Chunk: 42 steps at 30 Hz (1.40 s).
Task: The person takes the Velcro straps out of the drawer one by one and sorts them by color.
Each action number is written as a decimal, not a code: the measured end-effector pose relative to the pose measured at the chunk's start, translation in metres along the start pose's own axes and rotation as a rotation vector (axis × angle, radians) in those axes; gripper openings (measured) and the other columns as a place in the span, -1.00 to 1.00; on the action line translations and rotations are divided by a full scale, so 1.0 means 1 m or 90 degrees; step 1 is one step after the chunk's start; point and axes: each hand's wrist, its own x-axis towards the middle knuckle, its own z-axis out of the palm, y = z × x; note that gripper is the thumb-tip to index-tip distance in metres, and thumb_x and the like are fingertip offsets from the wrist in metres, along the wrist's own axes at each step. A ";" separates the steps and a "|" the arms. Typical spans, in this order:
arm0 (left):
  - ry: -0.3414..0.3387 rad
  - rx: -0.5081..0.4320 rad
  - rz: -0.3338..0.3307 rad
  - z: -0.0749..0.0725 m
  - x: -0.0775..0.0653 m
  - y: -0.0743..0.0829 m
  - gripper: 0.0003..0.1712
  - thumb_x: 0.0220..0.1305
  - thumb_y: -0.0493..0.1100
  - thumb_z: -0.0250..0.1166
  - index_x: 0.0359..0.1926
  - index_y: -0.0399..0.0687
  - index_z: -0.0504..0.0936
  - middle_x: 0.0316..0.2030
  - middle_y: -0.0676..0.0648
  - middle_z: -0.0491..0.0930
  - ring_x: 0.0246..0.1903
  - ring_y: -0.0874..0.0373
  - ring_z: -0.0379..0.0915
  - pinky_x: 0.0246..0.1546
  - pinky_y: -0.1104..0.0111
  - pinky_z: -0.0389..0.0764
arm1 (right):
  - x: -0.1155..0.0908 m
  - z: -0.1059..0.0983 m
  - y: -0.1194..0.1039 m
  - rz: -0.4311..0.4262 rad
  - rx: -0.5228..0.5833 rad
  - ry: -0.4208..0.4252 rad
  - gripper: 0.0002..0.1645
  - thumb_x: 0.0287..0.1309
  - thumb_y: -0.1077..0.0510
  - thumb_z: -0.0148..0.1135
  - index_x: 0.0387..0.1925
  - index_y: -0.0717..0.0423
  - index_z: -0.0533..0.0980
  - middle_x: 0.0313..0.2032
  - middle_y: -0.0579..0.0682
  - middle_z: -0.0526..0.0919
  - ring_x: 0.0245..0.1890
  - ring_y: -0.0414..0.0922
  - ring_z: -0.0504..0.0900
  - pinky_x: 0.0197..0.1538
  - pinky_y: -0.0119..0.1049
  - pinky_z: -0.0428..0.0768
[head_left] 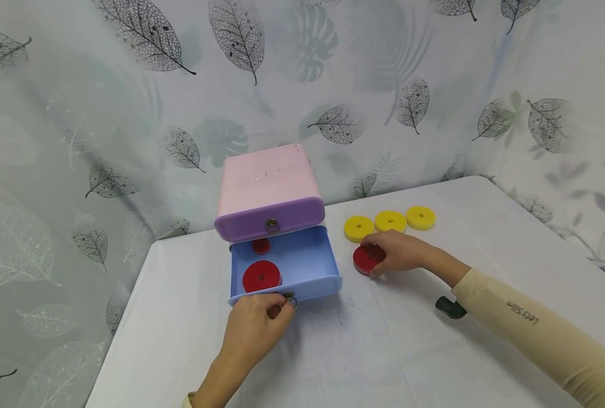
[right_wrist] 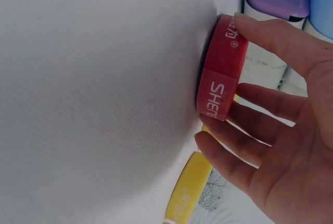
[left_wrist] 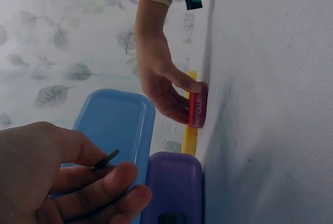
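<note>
In the head view my left hand (head_left: 255,328) pinches the small metal ring pull (head_left: 291,300) on the front of a blue drawer (head_left: 307,255), which is pulled out. A red roll of tape (head_left: 261,277) lies flat inside, and part of another red piece (head_left: 261,245) shows farther back. My right hand (head_left: 396,252) grips a red roll of tape (right_wrist: 222,67) with white lettering, to the right of the drawer. Thumb and fingers span its sides in the right wrist view. Just behind that hand, yellow rolls (head_left: 390,220) stand in a row.
Above the blue drawer sits a pink cabinet top (head_left: 266,175) with a purple drawer front (head_left: 271,218), pushed in. A white cloth (head_left: 353,351) covers the table. Patterned curtains (head_left: 282,85) hang behind it. Under the right sleeve shows a dark green object (head_left: 449,307).
</note>
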 end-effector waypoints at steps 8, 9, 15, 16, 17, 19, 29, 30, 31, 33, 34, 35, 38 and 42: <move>-0.001 -0.002 -0.003 0.000 -0.001 -0.001 -0.81 0.19 -0.24 0.40 -0.52 0.11 0.75 -0.71 0.32 0.41 -0.67 0.41 0.31 -0.63 0.43 0.42 | 0.001 0.001 -0.002 -0.006 -0.001 0.009 -0.20 0.02 0.08 0.66 0.27 0.21 0.52 0.07 0.03 0.64 0.06 0.04 0.57 0.03 -0.05 0.66; -0.002 -0.003 -0.003 0.000 -0.001 0.000 -0.81 0.19 -0.24 0.40 -0.52 0.11 0.75 -0.71 0.32 0.41 -0.68 0.41 0.31 -0.63 0.43 0.42 | 0.002 0.001 -0.002 -0.007 -0.001 0.010 -0.20 0.02 0.08 0.65 0.27 0.22 0.52 0.07 0.03 0.64 0.06 0.04 0.57 0.03 -0.05 0.66; -0.004 -0.005 -0.006 0.000 -0.001 -0.001 -0.81 0.20 -0.24 0.40 -0.52 0.12 0.75 -0.71 0.33 0.41 -0.67 0.41 0.32 -0.62 0.43 0.43 | 0.003 0.004 0.001 -0.007 -0.001 0.021 -0.21 0.03 0.09 0.65 0.27 0.22 0.52 0.07 0.03 0.64 0.06 0.05 0.57 0.02 -0.05 0.67; -0.005 -0.005 -0.007 0.000 -0.001 -0.001 -0.81 0.20 -0.24 0.40 -0.52 0.12 0.75 -0.71 0.33 0.41 -0.67 0.41 0.32 -0.62 0.43 0.43 | 0.004 0.005 0.001 -0.005 -0.001 0.022 -0.20 0.02 0.08 0.65 0.27 0.22 0.52 0.07 0.04 0.64 0.06 0.05 0.57 0.03 -0.05 0.66; -0.005 -0.005 -0.007 0.000 -0.001 -0.001 -0.80 0.20 -0.24 0.40 -0.52 0.13 0.75 -0.71 0.33 0.41 -0.67 0.41 0.32 -0.62 0.43 0.43 | 0.004 0.005 0.002 -0.004 0.000 0.024 -0.20 0.02 0.07 0.66 0.27 0.21 0.52 0.07 0.04 0.64 0.06 0.05 0.57 0.03 -0.05 0.66; -0.006 -0.004 -0.006 0.000 -0.001 -0.001 -0.80 0.20 -0.24 0.40 -0.53 0.13 0.75 -0.71 0.33 0.40 -0.68 0.41 0.32 -0.62 0.42 0.43 | 0.005 0.006 0.003 -0.002 0.000 0.024 -0.19 0.02 0.06 0.66 0.28 0.21 0.52 0.08 0.04 0.64 0.06 0.05 0.57 0.03 -0.05 0.66; -0.007 -0.005 0.008 0.000 0.000 -0.002 -0.78 0.20 -0.25 0.41 -0.55 0.13 0.72 -0.71 0.33 0.38 -0.67 0.40 0.31 -0.63 0.43 0.42 | -0.001 -0.015 -0.014 -0.030 -0.005 0.058 -0.29 0.13 0.07 0.57 0.26 0.27 0.54 0.10 0.13 0.66 0.10 0.12 0.60 0.06 0.00 0.65; -0.007 -0.005 0.009 0.000 0.000 -0.002 -0.77 0.20 -0.25 0.41 -0.56 0.13 0.72 -0.72 0.32 0.38 -0.67 0.40 0.30 -0.63 0.43 0.41 | -0.001 -0.018 -0.018 -0.043 -0.004 0.073 -0.33 0.16 0.08 0.55 0.24 0.26 0.55 0.09 0.12 0.67 0.09 0.11 0.61 0.06 0.01 0.65; -0.008 -0.005 0.009 -0.001 0.001 -0.002 -0.77 0.20 -0.25 0.41 -0.56 0.13 0.71 -0.72 0.32 0.37 -0.68 0.40 0.30 -0.63 0.42 0.41 | -0.002 -0.022 -0.024 -0.056 0.002 0.090 -0.38 0.18 0.08 0.52 0.22 0.25 0.57 0.07 0.10 0.69 0.08 0.09 0.62 0.06 0.02 0.65; -0.010 -0.004 0.007 -0.001 0.001 -0.002 -0.79 0.20 -0.25 0.41 -0.55 0.11 0.72 -0.72 0.32 0.36 -0.68 0.40 0.30 -0.64 0.42 0.41 | -0.003 -0.027 -0.039 -0.088 0.024 0.126 -0.47 0.21 0.10 0.49 0.17 0.20 0.60 0.01 0.05 0.71 0.04 0.03 0.65 0.04 0.02 0.66; -0.011 -0.003 0.006 -0.001 0.001 -0.002 -0.79 0.20 -0.24 0.41 -0.55 0.11 0.73 -0.72 0.32 0.36 -0.68 0.39 0.30 -0.64 0.42 0.41 | -0.003 -0.030 -0.047 -0.109 0.040 0.145 -0.52 0.22 0.12 0.47 0.14 0.17 0.61 -0.02 0.01 0.72 0.01 0.00 0.67 0.02 0.02 0.67; -0.012 -0.001 0.005 -0.002 0.001 -0.002 -0.80 0.20 -0.24 0.41 -0.54 0.10 0.73 -0.72 0.32 0.36 -0.68 0.40 0.30 -0.63 0.42 0.41 | -0.004 -0.032 -0.056 -0.131 0.055 0.162 -0.56 0.22 0.13 0.46 0.11 0.15 0.62 -0.05 -0.02 0.73 -0.02 -0.03 0.67 0.01 0.00 0.68; -0.013 0.001 0.004 -0.002 0.001 -0.002 -0.81 0.20 -0.24 0.42 -0.53 0.08 0.74 -0.72 0.31 0.35 -0.67 0.39 0.30 -0.63 0.42 0.41 | -0.003 -0.034 -0.082 -0.212 0.088 0.193 -0.63 0.23 0.18 0.45 0.06 0.13 0.65 -0.08 -0.05 0.74 -0.07 -0.07 0.70 -0.02 -0.02 0.69; -0.013 0.000 0.008 -0.002 0.002 -0.002 -0.78 0.21 -0.24 0.42 -0.56 0.11 0.71 -0.73 0.32 0.34 -0.68 0.39 0.29 -0.65 0.42 0.40 | 0.006 -0.032 -0.111 -0.303 0.082 0.168 -0.62 0.23 0.20 0.47 0.07 0.15 0.64 -0.03 -0.05 0.73 -0.04 -0.06 0.69 0.00 -0.07 0.67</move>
